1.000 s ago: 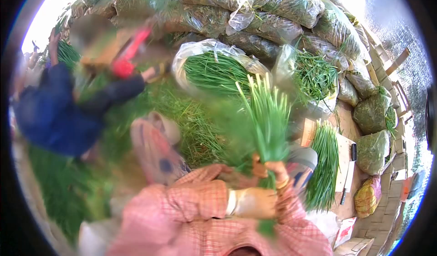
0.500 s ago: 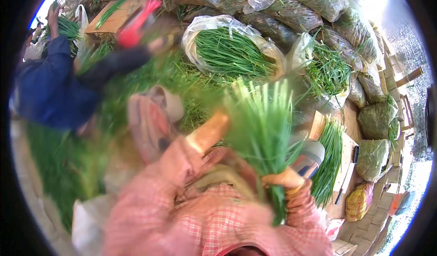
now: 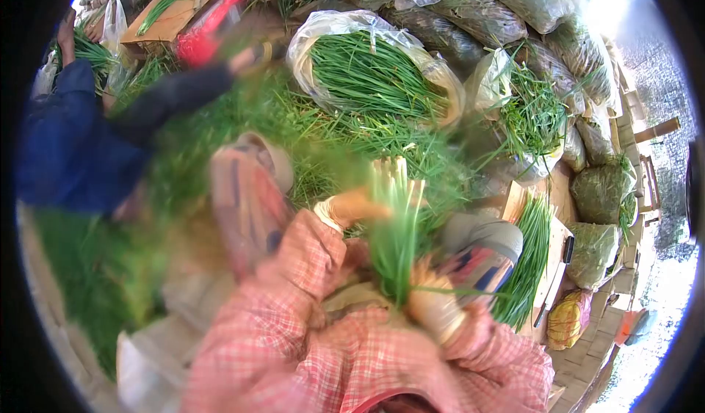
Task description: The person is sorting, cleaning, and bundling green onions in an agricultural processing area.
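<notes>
A bunch of green chives stands upright in front of my chest, its pale cut ends at the top. My right hand is closed around the lower, leafy part of it. At the bunch's left side is my left hand, fingers stretched toward the stalks; blur hides whether they touch. Beyond my hands, loose chives and grass-like leaves cover the ground. On my right, more chives lie on a cardboard sheet.
An open clear bag of chives sits ahead, with stacked full bags behind it. A co-worker's dark blue sleeve reaches in from the left, near red ties and a cardboard box. A black-handled tool lies right.
The bunch has drawn narrower and more upright, shifting left, and my right hand has moved left with it. My left hand has come slightly right and lower. The co-worker's arm has shifted slightly left.
</notes>
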